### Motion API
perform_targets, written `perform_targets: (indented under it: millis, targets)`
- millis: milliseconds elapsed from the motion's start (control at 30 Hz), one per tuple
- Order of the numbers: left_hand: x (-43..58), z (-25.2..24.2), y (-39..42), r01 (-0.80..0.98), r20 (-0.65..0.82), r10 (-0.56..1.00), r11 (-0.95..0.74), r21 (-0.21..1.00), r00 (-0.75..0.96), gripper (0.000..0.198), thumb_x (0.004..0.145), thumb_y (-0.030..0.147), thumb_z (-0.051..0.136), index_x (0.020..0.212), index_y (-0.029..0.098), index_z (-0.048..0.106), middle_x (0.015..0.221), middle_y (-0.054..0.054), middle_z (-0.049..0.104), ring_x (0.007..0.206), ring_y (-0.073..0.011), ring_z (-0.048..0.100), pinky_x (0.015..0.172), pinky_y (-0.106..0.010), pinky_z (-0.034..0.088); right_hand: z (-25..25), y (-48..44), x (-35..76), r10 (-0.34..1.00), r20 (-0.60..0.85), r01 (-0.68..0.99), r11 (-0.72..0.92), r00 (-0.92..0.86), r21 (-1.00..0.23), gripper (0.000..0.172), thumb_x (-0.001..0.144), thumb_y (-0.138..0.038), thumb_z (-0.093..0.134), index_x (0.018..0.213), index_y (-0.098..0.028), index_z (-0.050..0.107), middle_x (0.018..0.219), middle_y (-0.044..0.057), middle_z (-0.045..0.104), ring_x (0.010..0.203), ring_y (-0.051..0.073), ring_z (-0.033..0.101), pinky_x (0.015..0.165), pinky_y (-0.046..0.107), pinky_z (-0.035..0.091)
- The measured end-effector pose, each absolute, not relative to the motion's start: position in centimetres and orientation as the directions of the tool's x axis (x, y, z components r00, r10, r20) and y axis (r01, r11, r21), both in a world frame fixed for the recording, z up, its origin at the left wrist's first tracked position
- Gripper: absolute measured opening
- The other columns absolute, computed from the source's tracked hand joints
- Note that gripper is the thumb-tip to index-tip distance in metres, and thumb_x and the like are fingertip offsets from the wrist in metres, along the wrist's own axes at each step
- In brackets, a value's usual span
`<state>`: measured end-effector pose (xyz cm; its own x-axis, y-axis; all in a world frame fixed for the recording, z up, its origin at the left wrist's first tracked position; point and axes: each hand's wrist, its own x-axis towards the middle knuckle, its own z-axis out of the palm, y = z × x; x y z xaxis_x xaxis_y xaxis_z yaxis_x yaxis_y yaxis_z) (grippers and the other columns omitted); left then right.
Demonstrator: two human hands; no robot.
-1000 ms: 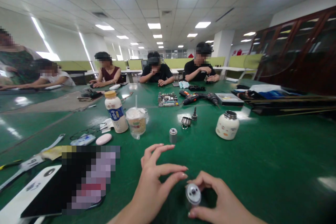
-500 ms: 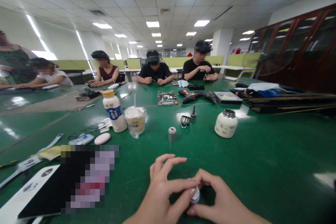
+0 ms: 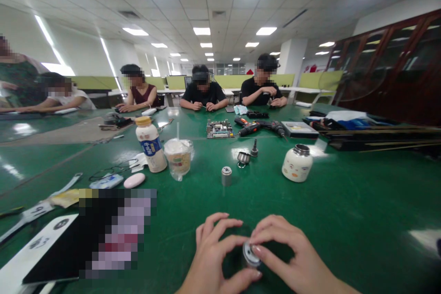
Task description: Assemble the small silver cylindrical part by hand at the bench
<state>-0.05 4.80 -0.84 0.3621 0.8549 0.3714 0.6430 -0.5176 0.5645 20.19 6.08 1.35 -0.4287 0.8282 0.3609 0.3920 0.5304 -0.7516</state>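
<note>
My left hand [image 3: 220,252] curls its index finger and thumb around a small round metal cylinder [image 3: 250,257] near the front of the table. The cylinder's pale end face, with dark holes in it, is tilted toward me. My right hand [image 3: 287,250] is closed, its thumb and fingertips pressed together on the right edge of that face. Whether a tiny part sits between those fingertips is hidden. Farther ahead stands a similar metal cylinder [image 3: 226,177], upright. A steel cap with a ring [image 3: 243,159] and a dark pointed piece [image 3: 254,149] lie beyond it.
A cream flask [image 3: 297,164] stands open at right. At left are a drink bottle [image 3: 151,145], a lidded plastic cup [image 3: 178,160] and a pink oval case [image 3: 134,180]. A circuit board [image 3: 220,129] and power drills [image 3: 263,127] lie farther back. Several people sit across the green table [image 3: 361,202].
The right thumb and fingertips have moved up onto the cylinder's end face. My left thumb has shifted down off the face to its lower side, so more of the face shows.
</note>
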Motion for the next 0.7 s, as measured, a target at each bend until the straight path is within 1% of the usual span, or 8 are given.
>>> perform_targets:
  millis: [100, 200, 300, 367, 467, 533, 600, 700]
  targets:
    - [0.0, -0.8, 4.8, 0.654, 0.386, 0.853, -0.519, 0.55, 0.351, 0.037, 0.071, 0.051, 0.082, 0.104, 0.035, 0.076, 0.12, -0.007, 0.068, 0.12, -0.0378, 0.05, 0.098, -0.056, 0.04, 1.9, 6.1, 20.0, 0.837, 0.347, 0.443, 0.525, -0.423, -0.727, 0.009, 0.086, -0.03, 0.07, 0.088, -0.027, 0.078, 0.092, 0.005, 0.073, 0.09, 0.024, 0.068, 0.082, 0.039, 0.051]
    - [0.0, -0.8, 4.8, 0.664, 0.393, 0.851, -0.521, 0.537, 0.349, 0.037, 0.07, 0.052, 0.082, 0.102, 0.035, 0.076, 0.119, -0.006, 0.069, 0.119, -0.0382, 0.05, 0.097, -0.056, 0.04, 2.3, 6.5, 20.5, 0.824, 0.373, 0.45, 0.551, -0.426, -0.703, 0.007, 0.086, -0.031, 0.072, 0.084, -0.029, 0.078, 0.093, 0.005, 0.073, 0.093, 0.026, 0.067, 0.086, 0.042, 0.049]
    - [0.0, -0.8, 5.0, 0.672, 0.395, 0.851, -0.519, 0.528, 0.347, 0.038, 0.065, 0.048, 0.086, 0.1, 0.037, 0.076, 0.119, -0.005, 0.069, 0.118, -0.0394, 0.052, 0.096, -0.057, 0.04, 2.5, 7.5, 21.4, 0.841, 0.413, 0.459, 0.538, -0.349, -0.708, 0.011, 0.086, -0.034, 0.071, 0.078, -0.03, 0.077, 0.099, 0.005, 0.074, 0.102, 0.029, 0.064, 0.092, 0.048, 0.046]
    - [0.0, -0.9, 5.1, 0.677, 0.398, 0.849, -0.52, 0.521, 0.347, 0.039, 0.063, 0.048, 0.088, 0.099, 0.037, 0.076, 0.118, -0.005, 0.07, 0.117, -0.0397, 0.053, 0.094, -0.058, 0.041, 2.4, 8.0, 21.8, 0.86, 0.404, 0.457, 0.509, -0.311, -0.73, 0.014, 0.087, -0.036, 0.07, 0.076, -0.029, 0.076, 0.103, 0.005, 0.075, 0.108, 0.03, 0.063, 0.096, 0.052, 0.044]
    - [0.0, -1.2, 5.2, 0.678, 0.412, 0.841, -0.532, 0.508, 0.351, 0.041, 0.062, 0.05, 0.088, 0.099, 0.038, 0.076, 0.116, -0.004, 0.071, 0.116, -0.0392, 0.054, 0.094, -0.057, 0.042, 2.3, 8.0, 21.9, 0.846, 0.389, 0.419, 0.523, -0.365, -0.742, 0.01, 0.085, -0.039, 0.073, 0.088, -0.031, 0.078, 0.112, 0.006, 0.075, 0.115, 0.032, 0.06, 0.101, 0.056, 0.042]
    - [0.0, -1.3, 5.2, 0.675, 0.427, 0.833, -0.541, 0.502, 0.35, 0.042, 0.063, 0.051, 0.087, 0.101, 0.038, 0.076, 0.116, -0.004, 0.071, 0.116, -0.0388, 0.054, 0.094, -0.056, 0.042, 2.0, 7.3, 21.3, 0.821, 0.384, 0.397, 0.549, -0.422, -0.736, 0.017, 0.083, -0.038, 0.075, 0.099, -0.035, 0.078, 0.116, 0.006, 0.075, 0.118, 0.032, 0.059, 0.101, 0.058, 0.041]
    - [0.0, -1.4, 5.2, 0.67, 0.435, 0.828, -0.548, 0.501, 0.353, 0.041, 0.065, 0.052, 0.086, 0.102, 0.038, 0.075, 0.116, -0.004, 0.071, 0.116, -0.0383, 0.054, 0.094, -0.056, 0.042, 1.9, 6.6, 20.7, 0.814, 0.376, 0.392, 0.552, -0.443, -0.736, 0.016, 0.083, -0.034, 0.075, 0.098, -0.037, 0.078, 0.114, 0.004, 0.075, 0.116, 0.032, 0.06, 0.099, 0.057, 0.043]
    - [0.0, -1.3, 5.2, 0.672, 0.429, 0.83, -0.547, 0.499, 0.358, 0.041, 0.066, 0.054, 0.085, 0.102, 0.037, 0.075, 0.115, -0.004, 0.071, 0.116, -0.0384, 0.054, 0.094, -0.056, 0.042, 1.9, 6.3, 20.2, 0.83, 0.387, 0.374, 0.534, -0.401, -0.758, 0.008, 0.085, -0.031, 0.073, 0.087, -0.033, 0.08, 0.101, 0.004, 0.078, 0.106, 0.029, 0.065, 0.095, 0.051, 0.047]
